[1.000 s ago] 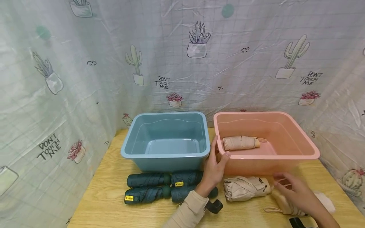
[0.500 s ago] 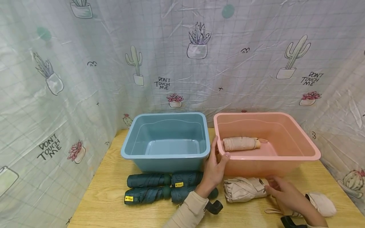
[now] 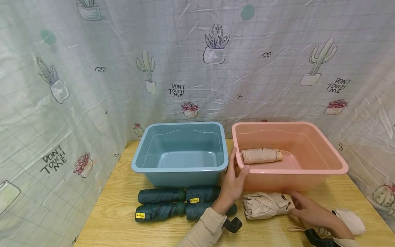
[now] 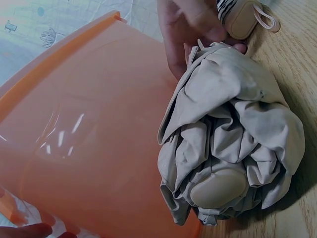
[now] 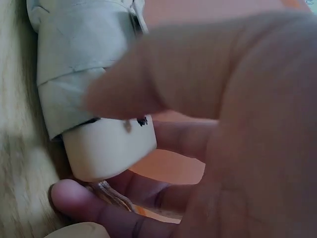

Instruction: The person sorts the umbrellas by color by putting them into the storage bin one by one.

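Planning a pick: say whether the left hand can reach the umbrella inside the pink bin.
Probably yes: the left hand touches the open pink bin, and nothing covers the beige umbrella inside.

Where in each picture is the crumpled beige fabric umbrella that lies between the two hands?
Head: crumpled beige fabric umbrella, lower right of centre.
Left wrist: umbrella, large, right of centre.
Right wrist: umbrella, upper left.
Shared landmark: the pink plastic bin, seen in all three.

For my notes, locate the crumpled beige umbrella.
In the head view's right half, the umbrella lies on the table in front of the pink bin, its right end at the right hand.
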`<state>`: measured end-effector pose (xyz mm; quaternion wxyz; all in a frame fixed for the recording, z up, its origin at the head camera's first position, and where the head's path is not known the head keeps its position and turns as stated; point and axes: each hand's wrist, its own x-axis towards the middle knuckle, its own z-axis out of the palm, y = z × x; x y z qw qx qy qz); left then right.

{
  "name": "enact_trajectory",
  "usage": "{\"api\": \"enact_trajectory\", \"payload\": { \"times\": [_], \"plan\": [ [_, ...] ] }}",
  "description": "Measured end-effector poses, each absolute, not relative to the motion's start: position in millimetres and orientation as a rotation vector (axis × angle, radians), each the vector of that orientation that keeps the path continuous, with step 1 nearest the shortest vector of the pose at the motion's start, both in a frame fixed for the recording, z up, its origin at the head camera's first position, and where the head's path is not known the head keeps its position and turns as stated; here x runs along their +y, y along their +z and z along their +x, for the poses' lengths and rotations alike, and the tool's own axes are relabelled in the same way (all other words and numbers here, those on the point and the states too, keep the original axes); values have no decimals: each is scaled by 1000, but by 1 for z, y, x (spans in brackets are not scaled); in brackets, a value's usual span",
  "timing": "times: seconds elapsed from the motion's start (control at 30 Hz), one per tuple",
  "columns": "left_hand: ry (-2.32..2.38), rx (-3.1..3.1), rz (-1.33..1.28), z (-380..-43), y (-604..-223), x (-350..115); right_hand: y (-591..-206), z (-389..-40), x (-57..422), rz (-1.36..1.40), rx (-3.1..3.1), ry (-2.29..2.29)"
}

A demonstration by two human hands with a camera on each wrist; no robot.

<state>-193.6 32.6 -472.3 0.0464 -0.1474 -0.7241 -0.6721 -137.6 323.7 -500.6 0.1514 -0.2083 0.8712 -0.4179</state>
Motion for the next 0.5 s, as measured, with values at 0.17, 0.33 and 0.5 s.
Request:
{"api": "enact_trajectory", "payload": {
  "times": [0.17, 0.33, 0.5],
  "plan": [
    [-2045, -2217, -443, -193, -472, 33, -503, -139, 325, -592, 2422, -1258],
    [-2047, -2224, -444, -193, -472, 32, -507, -140, 325, -565, 2550, -1161],
    [-2045, -2228, -445, -193, -472, 33, -503, -139, 326, -534, 2630, -1094]
  ]
}}
